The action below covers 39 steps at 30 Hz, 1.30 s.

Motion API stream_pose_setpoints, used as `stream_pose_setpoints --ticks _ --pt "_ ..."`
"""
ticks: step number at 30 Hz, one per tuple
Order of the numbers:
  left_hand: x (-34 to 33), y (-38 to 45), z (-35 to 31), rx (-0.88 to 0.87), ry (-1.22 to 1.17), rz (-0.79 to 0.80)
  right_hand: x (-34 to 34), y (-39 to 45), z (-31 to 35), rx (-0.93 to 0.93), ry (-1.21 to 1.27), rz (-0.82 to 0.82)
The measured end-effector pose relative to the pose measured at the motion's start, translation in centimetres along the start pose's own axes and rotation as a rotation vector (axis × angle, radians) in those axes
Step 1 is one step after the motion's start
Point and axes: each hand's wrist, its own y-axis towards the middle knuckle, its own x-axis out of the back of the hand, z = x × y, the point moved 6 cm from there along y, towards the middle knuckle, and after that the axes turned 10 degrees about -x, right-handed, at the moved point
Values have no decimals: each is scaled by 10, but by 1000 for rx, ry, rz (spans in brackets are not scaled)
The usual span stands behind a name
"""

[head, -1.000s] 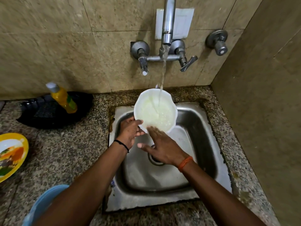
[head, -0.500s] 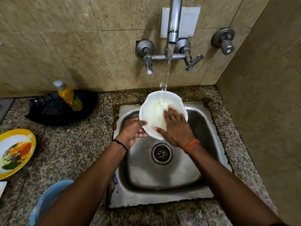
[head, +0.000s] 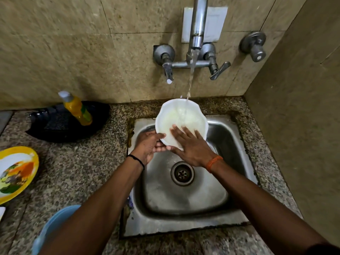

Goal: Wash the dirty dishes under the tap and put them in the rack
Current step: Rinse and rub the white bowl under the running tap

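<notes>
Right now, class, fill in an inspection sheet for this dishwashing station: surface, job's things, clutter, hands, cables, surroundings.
Surface: speckled granite counter, steel sink, basin bare.
Job's things: white bowl tilted under running tap; soiled yellow plate at left.
Clutter: yellow bottle on black tray; blue tub.
Hands: left hand grips bowl rim; right hand flat inside.
Cables: nothing seen.
Surroundings: beige tiled walls.
</notes>
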Motion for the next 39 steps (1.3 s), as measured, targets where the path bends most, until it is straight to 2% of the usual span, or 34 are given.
stream_pose_setpoints --ticks 4,7,9,10,13,14,16,18,19,20,22,23,27,31,33,36,39 --pt "-4 -2 4 12 -40 39 10 18 -24 -170 80 -51" --pt "-6 -1 2 -3 -49 25 11 10 -28 -210 -20 -172" --pt "-6 1 0 -26 -27 2 9 -5 -20 -221 -28 -207" --pt "-5 3 -2 -33 -16 -13 5 -12 -15 -215 -1 -172" --pt "3 8 -2 -32 -14 -48 1 -30 -9 -106 190 -114" --pt "5 8 -2 -22 -25 -45 5 -35 -12 -87 331 -163" --pt "6 5 0 18 -72 -13 18 -45 -28 -105 618 -388" --pt "6 3 5 67 -125 34 30 -48 -49 -233 758 -571" --pt "6 1 7 91 -139 56 31 -45 -59 -338 876 -556" --pt "5 -1 10 116 -147 75 30 -39 -66 -431 1065 -475" --pt "2 -6 17 172 -166 106 18 -24 -69 -532 1471 -201" --pt "0 -9 22 206 -185 116 18 -21 -67 -563 1534 -98" --pt "-5 -20 43 329 -209 89 34 -14 -60 -571 1303 15" --pt "0 -22 36 370 -92 102 28 -9 -58 -684 1293 140" --pt "9 -19 14 300 28 92 12 -10 -58 -725 1344 228" --pt "24 -12 -19 95 290 5 -19 -14 -46 -695 1469 279" --pt "32 -9 -47 -252 676 -93 -46 -12 -26 -628 1609 237"
